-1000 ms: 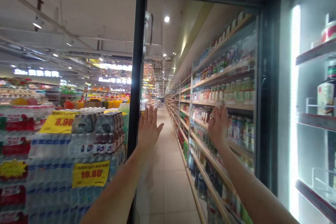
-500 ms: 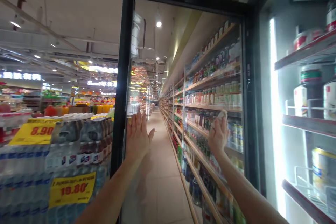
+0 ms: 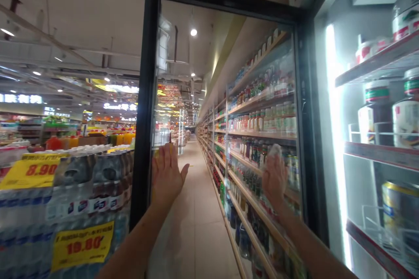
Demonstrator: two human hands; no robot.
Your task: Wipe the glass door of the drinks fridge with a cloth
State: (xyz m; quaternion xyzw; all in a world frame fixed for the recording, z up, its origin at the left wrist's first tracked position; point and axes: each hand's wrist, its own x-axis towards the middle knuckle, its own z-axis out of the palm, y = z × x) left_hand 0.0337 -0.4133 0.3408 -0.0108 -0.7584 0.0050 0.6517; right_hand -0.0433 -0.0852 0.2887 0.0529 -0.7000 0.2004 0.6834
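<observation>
A glass cooler door with a black frame (image 3: 144, 96) stands swung open in front of me. My left hand (image 3: 167, 178) lies flat against the left side of the pane, fingers stretched upward and thumb out, holding nothing. Farther right, my right hand (image 3: 274, 181) is at the glass with a crumpled white cloth (image 3: 276, 150) at its fingertips. Motion blurs this hand, and the cloth is partly covered by the fingers. Through the pane I see an aisle floor and long shelves of bottles.
Lit cooler shelves (image 3: 376, 150) with bottles and a can (image 3: 397, 209) are close on the right. To the left stand stacked packs of bottled drinks (image 3: 78, 205) with yellow price signs (image 3: 81, 246). A tiled aisle (image 3: 196, 209) runs beyond the door.
My right hand with the cloth has shifted slightly right and down across the glass. The left hand stays flat on the pane. The whole view has turned a little to the right.
</observation>
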